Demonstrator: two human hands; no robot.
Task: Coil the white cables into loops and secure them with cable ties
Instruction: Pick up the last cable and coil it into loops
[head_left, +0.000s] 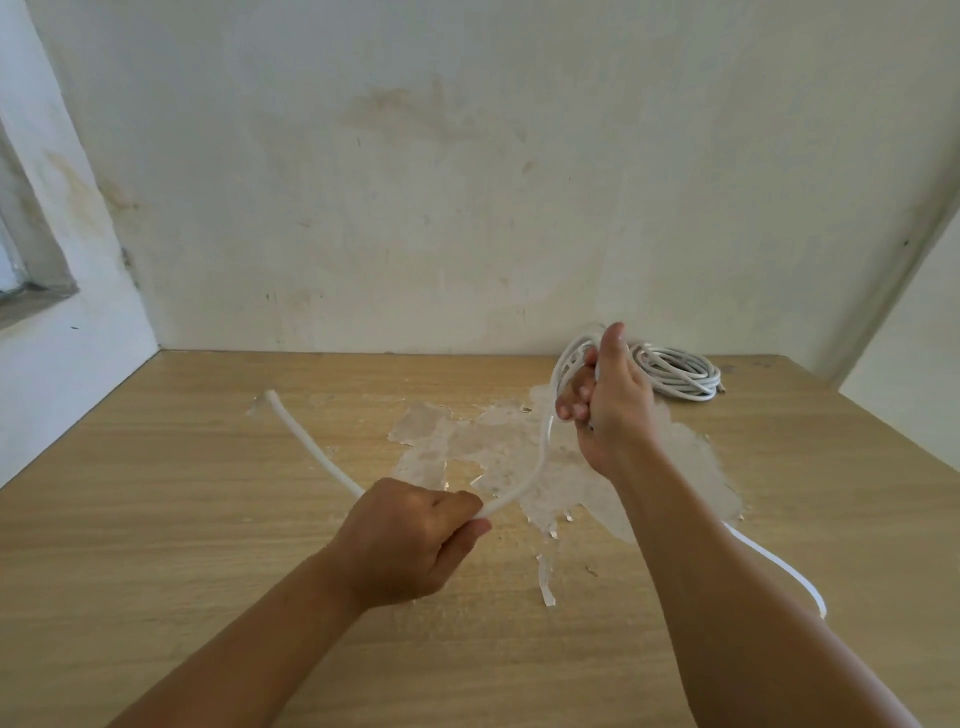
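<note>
My left hand (410, 540) grips a white cable (540, 457) near the table's middle; the cable's free end (271, 397) sticks out to the far left. From that hand the cable arcs up to my right hand (608, 395), which holds several loops of it raised above the table. Another stretch of white cable (779, 566) trails below my right forearm toward the front right. A finished-looking white coil (680, 374) lies on the table at the back right, behind my right hand. No cable tie is visible.
The wooden table (208, 545) has a large patch of peeled veneer (467, 447) in its middle. A stained white wall (467, 182) closes the back, with a window recess (31, 234) at the left.
</note>
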